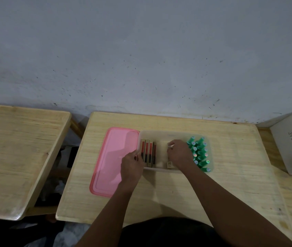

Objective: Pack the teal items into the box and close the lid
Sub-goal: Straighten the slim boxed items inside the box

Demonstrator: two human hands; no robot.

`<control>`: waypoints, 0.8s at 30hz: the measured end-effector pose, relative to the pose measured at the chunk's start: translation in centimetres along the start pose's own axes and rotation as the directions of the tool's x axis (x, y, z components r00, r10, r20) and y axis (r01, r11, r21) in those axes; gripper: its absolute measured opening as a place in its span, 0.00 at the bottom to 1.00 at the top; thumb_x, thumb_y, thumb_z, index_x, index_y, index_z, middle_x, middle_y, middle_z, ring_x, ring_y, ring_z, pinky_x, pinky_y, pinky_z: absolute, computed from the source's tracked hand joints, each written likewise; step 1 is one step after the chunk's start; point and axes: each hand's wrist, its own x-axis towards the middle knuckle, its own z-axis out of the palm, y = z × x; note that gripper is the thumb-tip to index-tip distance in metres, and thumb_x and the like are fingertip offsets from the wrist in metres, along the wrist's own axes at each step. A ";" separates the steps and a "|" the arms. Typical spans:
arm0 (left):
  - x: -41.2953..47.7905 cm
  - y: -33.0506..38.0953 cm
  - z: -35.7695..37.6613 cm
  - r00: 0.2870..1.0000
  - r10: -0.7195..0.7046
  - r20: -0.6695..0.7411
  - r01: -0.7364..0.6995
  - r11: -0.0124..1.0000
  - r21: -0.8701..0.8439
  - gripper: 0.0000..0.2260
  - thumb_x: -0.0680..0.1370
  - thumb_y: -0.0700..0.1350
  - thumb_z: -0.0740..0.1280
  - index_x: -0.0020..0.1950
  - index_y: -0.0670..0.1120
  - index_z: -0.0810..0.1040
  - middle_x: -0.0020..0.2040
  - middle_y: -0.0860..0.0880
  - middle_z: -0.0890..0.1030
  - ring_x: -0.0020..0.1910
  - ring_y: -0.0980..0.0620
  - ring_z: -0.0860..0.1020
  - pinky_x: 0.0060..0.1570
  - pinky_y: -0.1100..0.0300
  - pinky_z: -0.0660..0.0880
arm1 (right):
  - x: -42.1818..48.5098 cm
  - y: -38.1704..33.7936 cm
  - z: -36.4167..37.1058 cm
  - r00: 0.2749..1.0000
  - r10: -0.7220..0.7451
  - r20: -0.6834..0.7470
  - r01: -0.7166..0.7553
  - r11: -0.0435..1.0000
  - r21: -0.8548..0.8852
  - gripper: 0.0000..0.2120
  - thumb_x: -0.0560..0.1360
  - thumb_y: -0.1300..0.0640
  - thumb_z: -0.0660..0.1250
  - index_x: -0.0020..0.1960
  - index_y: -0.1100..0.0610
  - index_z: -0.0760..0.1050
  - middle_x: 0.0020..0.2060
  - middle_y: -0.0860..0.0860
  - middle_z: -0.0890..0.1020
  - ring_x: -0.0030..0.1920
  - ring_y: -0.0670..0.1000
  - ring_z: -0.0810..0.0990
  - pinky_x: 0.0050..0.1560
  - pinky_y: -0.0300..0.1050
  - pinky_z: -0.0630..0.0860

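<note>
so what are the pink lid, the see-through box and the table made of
The flat pink rectangular lid looks like plastic: smooth, with soft sheen and a moulded rim. The translucent rectangular box is probably frosted plastic, since its contents show hazily through the wall. The pale table looks like wood, with visible grain, likely varnished.

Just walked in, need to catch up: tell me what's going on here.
A person is packing a clear box on the table. The right hand grips a slim carton mid-box; the left hand is at the row of red cartons at its left end. Teal bottles fill the right end. The pink lid lies beside the box, still off.
</note>
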 end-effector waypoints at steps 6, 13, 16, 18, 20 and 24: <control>0.1 0.1 0.0 1.000 -0.024 0.009 0.024 1.000 0.006 0.13 0.80 0.41 0.61 0.63 0.42 0.78 0.48 0.44 0.84 0.41 0.51 0.82 0.45 0.58 0.80 | -1.1 -0.7 0.4 0.992 0.050 0.119 -0.008 0.944 -0.330 0.16 0.75 0.52 0.67 0.60 0.59 0.73 0.56 0.55 0.80 0.56 0.57 0.80 0.44 0.45 0.70; 0.0 0.2 0.0 1.000 -0.010 -0.004 0.010 1.000 0.004 0.14 0.80 0.41 0.62 0.65 0.42 0.75 0.55 0.43 0.83 0.48 0.50 0.82 0.49 0.60 0.78 | -1.0 -0.6 0.7 0.982 0.122 0.144 -0.115 0.992 -0.052 0.16 0.71 0.48 0.65 0.46 0.61 0.79 0.40 0.53 0.85 0.42 0.55 0.84 0.43 0.46 0.79; 0.0 0.2 0.0 1.000 -0.008 -0.009 0.008 1.000 0.009 0.14 0.80 0.41 0.62 0.65 0.42 0.75 0.56 0.43 0.83 0.49 0.48 0.82 0.52 0.56 0.79 | -1.0 -0.8 0.0 0.983 0.093 0.159 -0.140 0.939 0.313 0.22 0.77 0.48 0.62 0.28 0.59 0.76 0.23 0.50 0.79 0.28 0.51 0.79 0.38 0.44 0.78; 0.0 0.3 0.0 1.000 0.002 -0.012 -0.002 1.000 0.013 0.14 0.80 0.41 0.62 0.65 0.42 0.76 0.56 0.43 0.83 0.50 0.48 0.82 0.51 0.59 0.78 | -1.3 -1.2 -0.7 0.968 0.128 0.218 -0.224 0.833 0.506 0.19 0.79 0.50 0.59 0.33 0.58 0.75 0.28 0.51 0.77 0.30 0.49 0.75 0.35 0.42 0.71; 0.0 0.3 -0.1 1.000 0.007 -0.011 -0.007 1.000 0.015 0.14 0.80 0.42 0.62 0.65 0.42 0.76 0.56 0.43 0.83 0.50 0.48 0.82 0.50 0.60 0.78 | -1.4 -1.4 -0.9 0.929 0.184 0.320 -0.353 0.700 0.621 0.15 0.79 0.53 0.56 0.42 0.59 0.76 0.35 0.52 0.77 0.33 0.49 0.74 0.33 0.42 0.70; 0.0 0.2 -0.1 1.000 0.010 -0.011 -0.010 1.000 0.015 0.14 0.80 0.42 0.61 0.64 0.42 0.77 0.54 0.43 0.84 0.48 0.49 0.82 0.48 0.60 0.79 | -1.4 -1.0 -0.6 0.893 0.170 0.418 -0.441 0.519 0.732 0.12 0.80 0.57 0.54 0.51 0.61 0.74 0.32 0.52 0.74 0.27 0.47 0.69 0.26 0.39 0.63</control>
